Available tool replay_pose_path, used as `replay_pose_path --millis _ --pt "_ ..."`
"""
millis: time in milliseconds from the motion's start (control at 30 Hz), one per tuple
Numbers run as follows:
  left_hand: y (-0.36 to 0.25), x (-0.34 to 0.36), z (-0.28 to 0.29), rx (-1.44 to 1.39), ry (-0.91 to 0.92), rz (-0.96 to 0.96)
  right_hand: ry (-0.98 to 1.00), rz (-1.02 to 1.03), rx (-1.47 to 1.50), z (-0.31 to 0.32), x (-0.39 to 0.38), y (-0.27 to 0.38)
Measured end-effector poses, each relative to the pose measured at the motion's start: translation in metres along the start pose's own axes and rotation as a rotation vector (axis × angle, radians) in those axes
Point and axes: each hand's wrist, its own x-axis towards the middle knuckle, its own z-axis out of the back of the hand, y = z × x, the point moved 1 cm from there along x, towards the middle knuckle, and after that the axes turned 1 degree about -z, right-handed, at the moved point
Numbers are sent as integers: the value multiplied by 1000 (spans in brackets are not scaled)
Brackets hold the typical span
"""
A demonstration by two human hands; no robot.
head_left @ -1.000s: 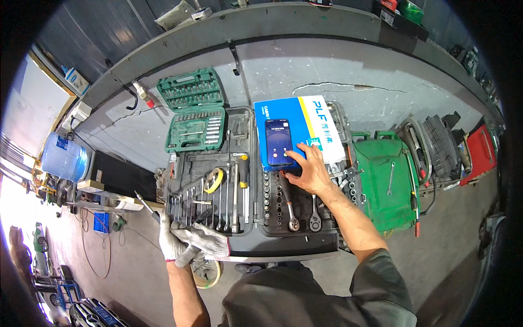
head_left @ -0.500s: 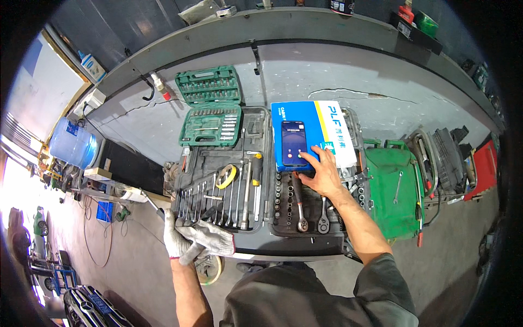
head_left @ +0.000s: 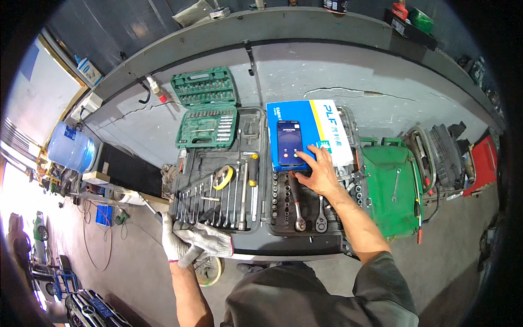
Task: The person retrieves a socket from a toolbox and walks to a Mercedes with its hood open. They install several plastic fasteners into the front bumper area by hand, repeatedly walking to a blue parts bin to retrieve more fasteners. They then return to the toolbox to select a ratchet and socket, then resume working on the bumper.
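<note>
My right hand [head_left: 318, 173] is bare and reaches over the open black tool case [head_left: 256, 240], its fingertips on the lower edge of a phone [head_left: 289, 143] with a lit screen. The phone lies on a blue and white cardboard box [head_left: 327, 128] resting across the case's right half. My left hand [head_left: 185, 243], in a grey work glove, is closed around a crumpled grey glove [head_left: 218, 242] at the case's front left corner. Wrenches [head_left: 210, 199], a yellow tape measure [head_left: 222, 177] and ratchets [head_left: 309, 210] lie in the case.
An open green socket set [head_left: 206, 109] stands behind the black case. A green toolbox [head_left: 389, 188] sits to the right, with a red case [head_left: 478, 158] beyond. A blue water jug [head_left: 71, 153] stands at far left. A grey shelf [head_left: 272, 27] runs along the back wall.
My right hand has stayed at the phone's lower edge on the box. My left hand keeps its grip at the case's front left corner. The camera view has shifted slightly.
</note>
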Motion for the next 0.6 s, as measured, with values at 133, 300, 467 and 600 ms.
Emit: replay_pose_path --millis 133,300,467,600 --pt "-3 -11 -10 17 -37 4 18 -1 15 -2 0 -2" --pt "-1 -19 -22 45 -62 20 31 15 12 1 -1 -3" --pt "-4 -23 -24 21 -28 13 13 20 10 3 1 4" --pt "-1 -23 -27 39 -69 20 14 19 15 4 1 4"
